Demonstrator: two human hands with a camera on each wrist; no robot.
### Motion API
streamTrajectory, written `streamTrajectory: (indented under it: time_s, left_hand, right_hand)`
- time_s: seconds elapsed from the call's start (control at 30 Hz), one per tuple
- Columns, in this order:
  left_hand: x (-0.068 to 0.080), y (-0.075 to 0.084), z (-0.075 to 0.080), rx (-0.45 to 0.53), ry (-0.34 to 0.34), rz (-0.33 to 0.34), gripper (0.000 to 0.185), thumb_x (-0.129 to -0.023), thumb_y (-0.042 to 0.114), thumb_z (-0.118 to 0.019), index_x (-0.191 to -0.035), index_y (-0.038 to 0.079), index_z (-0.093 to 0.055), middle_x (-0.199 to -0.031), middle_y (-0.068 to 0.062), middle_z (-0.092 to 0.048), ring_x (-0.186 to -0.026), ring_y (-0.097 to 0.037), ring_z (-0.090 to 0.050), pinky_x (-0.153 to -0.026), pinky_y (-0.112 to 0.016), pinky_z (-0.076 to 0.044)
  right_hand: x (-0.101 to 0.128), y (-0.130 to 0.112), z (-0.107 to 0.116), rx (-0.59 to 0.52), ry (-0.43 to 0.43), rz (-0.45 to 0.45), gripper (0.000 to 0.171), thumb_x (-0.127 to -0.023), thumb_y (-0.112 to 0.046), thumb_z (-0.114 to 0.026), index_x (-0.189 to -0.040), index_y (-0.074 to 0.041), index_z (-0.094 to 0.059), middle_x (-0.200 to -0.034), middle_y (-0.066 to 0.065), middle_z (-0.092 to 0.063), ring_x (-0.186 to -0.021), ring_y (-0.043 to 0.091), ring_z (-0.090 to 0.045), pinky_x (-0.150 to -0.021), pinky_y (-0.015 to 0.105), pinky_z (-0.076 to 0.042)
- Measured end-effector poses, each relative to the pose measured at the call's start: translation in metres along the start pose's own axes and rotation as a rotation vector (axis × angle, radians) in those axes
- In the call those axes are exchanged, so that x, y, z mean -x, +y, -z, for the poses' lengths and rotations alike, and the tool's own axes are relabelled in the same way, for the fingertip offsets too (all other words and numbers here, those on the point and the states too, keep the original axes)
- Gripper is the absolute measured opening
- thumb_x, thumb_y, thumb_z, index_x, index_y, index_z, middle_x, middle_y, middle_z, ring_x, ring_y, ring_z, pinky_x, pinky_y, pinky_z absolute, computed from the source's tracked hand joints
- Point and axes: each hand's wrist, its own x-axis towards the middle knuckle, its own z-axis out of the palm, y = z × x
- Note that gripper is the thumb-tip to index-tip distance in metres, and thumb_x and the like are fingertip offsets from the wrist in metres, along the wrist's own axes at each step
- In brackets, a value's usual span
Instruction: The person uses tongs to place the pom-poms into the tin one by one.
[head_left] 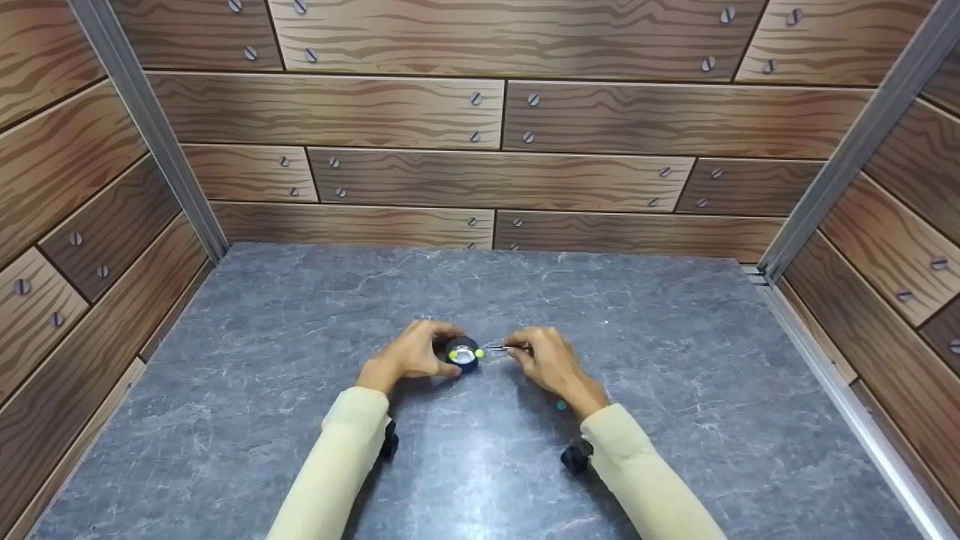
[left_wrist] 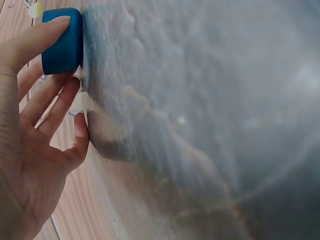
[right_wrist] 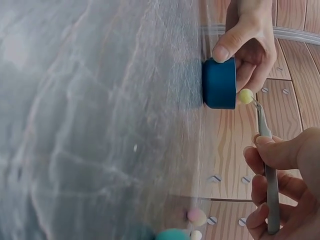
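My left hand (head_left: 411, 351) grips a small round blue container (right_wrist: 219, 84) between thumb and fingers, and it stands upright on the table. From above, the container shows a dark rim and a bright inside. One yellow-green ball (head_left: 453, 355) appears at the left of its opening; whether it lies inside, I cannot tell. My right hand (head_left: 549, 361) pinches metal tweezers (right_wrist: 270, 185) with bent tips. Those tips hold another yellow-green ball (right_wrist: 245, 96) just above the container's right rim. In the left wrist view, my thumb presses the side of the container (left_wrist: 62, 45).
On the grey marbled table (head_left: 300, 315), a teal ball (head_left: 561, 405) lies below my right wrist. The right wrist view also shows a pinkish ball (right_wrist: 196, 216) and a whitish ball (right_wrist: 196, 235) near it. Wood-patterned walls (head_left: 495, 112) enclose the back and sides.
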Motion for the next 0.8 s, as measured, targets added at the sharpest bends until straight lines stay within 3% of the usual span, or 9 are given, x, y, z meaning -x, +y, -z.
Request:
streamTrajectory:
  time_s: [0.17, 0.53, 0.8]
  left_hand:
    - [0.0, 0.001, 0.0, -0.006, 0.001, -0.003, 0.059, -0.075, 0.019, -0.089, -0.128, 0.006, -0.069, -0.124, -0.01, -0.075, -0.118, -0.026, -0.069, -0.109, -0.044, -0.052]
    - [0.0, 0.0, 0.001, -0.005, 0.007, -0.014, 0.058, -0.074, 0.021, -0.089, -0.127, 0.006, -0.07, -0.122, -0.01, -0.076, -0.115, -0.025, -0.07, -0.107, -0.043, -0.053]
    - [0.0, -0.001, 0.0, -0.003, 0.016, -0.013, 0.06, -0.073, 0.02, -0.09, -0.128, 0.005, -0.07, -0.121, -0.011, -0.076, -0.115, -0.026, -0.071, -0.107, -0.044, -0.054]
  right_hand:
    - [-0.001, -0.003, -0.003, 0.008, 0.006, 0.01, 0.01, -0.09, -0.006, -0.075, -0.098, -0.008, -0.082, -0.094, 0.007, -0.081, -0.081, 0.022, -0.074, -0.074, 0.042, -0.061]
    - [-0.003, -0.008, -0.012, 0.025, 0.036, 0.049, 0.009, -0.09, -0.006, -0.075, -0.096, -0.008, -0.081, -0.094, 0.008, -0.081, -0.087, 0.026, -0.076, -0.079, 0.045, -0.061]
    - [-0.001, -0.007, -0.015, 0.019, 0.011, 0.019, 0.013, -0.089, -0.003, -0.075, -0.099, -0.008, -0.081, -0.098, 0.01, -0.081, -0.091, 0.028, -0.076, -0.081, 0.047, -0.061]
